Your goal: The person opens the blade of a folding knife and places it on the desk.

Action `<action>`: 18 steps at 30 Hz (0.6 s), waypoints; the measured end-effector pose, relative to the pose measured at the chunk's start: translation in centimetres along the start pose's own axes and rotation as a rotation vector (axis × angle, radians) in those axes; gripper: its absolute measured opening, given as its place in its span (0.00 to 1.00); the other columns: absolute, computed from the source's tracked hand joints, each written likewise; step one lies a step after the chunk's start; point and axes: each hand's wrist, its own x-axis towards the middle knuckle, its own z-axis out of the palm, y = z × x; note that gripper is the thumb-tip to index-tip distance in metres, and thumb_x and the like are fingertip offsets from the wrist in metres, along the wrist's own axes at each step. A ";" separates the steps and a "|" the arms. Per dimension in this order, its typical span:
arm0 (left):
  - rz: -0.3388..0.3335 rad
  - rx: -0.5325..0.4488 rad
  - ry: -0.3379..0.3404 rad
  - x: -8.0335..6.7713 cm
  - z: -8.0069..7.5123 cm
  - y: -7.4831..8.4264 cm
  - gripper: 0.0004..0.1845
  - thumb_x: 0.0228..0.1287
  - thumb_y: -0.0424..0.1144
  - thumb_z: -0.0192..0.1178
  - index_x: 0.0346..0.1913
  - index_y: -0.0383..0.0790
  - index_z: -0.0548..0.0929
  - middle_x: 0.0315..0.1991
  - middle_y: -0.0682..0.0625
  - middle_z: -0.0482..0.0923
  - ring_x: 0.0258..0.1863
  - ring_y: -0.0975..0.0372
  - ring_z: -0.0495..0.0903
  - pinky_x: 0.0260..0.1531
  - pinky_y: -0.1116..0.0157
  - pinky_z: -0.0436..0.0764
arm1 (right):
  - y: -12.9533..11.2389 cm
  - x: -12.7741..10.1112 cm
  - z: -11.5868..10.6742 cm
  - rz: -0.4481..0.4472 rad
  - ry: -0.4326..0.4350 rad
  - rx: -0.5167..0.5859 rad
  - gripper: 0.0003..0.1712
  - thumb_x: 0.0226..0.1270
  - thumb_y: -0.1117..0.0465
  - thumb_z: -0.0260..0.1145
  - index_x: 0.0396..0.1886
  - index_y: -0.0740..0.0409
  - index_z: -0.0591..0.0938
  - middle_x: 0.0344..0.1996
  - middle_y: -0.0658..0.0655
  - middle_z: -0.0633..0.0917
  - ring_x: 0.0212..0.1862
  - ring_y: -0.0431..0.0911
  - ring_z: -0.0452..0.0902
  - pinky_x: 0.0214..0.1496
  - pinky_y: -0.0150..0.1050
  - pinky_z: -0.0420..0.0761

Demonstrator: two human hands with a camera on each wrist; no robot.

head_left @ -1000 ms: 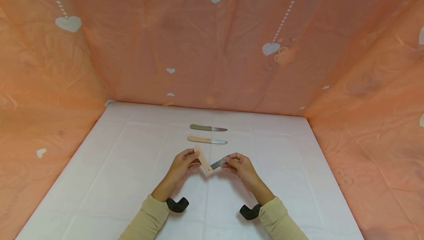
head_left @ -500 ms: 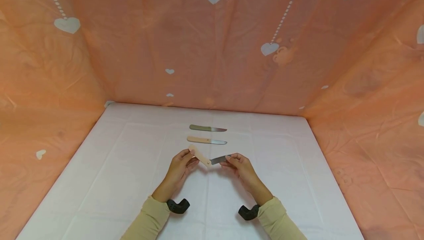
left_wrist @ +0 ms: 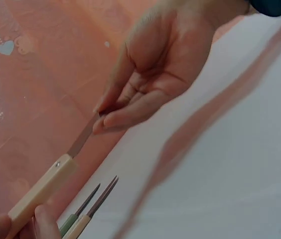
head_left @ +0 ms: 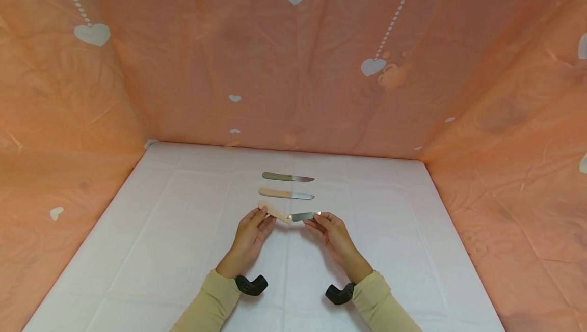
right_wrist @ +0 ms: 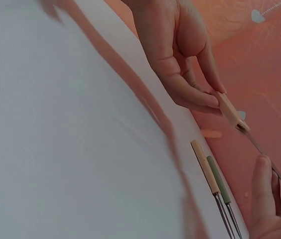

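Note:
A folding knife with a pale wooden handle (head_left: 275, 212) and a steel blade (head_left: 304, 216) is held just above the white table (head_left: 160, 230), opened almost straight. My left hand (head_left: 262, 215) grips the handle's end. My right hand (head_left: 316, 218) pinches the blade near its tip. The left wrist view shows the right hand (left_wrist: 103, 117) pinching the blade (left_wrist: 83, 137), with the handle (left_wrist: 41, 191) running to the lower left. In the right wrist view the left hand (right_wrist: 212, 99) holds the handle (right_wrist: 228, 112).
Two open knives lie side by side beyond my hands: a beige-handled one (head_left: 285, 194) and, farther back, a green-handled one (head_left: 286, 177). Orange cloth with white hearts (head_left: 298, 67) walls the table at the back and on both sides.
The knife went from a sharp V to almost straight as the blade swung outward. Both hands drifted slightly away from me, toward the two lying knives.

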 end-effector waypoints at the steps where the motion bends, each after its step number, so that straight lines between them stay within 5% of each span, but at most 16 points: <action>1: -0.003 -0.015 0.004 0.0 0.0 0.0 0.11 0.71 0.33 0.49 0.51 0.30 0.67 0.41 0.47 0.74 0.40 0.61 0.78 0.53 0.62 0.75 | 0.1 0.0 0.0 0.005 0.008 0.004 0.03 0.68 0.72 0.54 0.38 0.69 0.70 0.33 0.59 0.82 0.37 0.47 0.83 0.50 0.40 0.78; 18: -0.048 -0.217 0.059 0.0 0.2 -0.6 0.12 0.72 0.31 0.46 0.53 0.32 0.62 0.50 0.40 0.65 0.49 0.57 0.73 0.58 0.62 0.70 | 1.4 0.2 0.7 0.030 0.060 0.166 0.14 0.70 0.73 0.50 0.50 0.79 0.64 0.47 0.72 0.77 0.43 0.50 0.81 0.55 0.42 0.74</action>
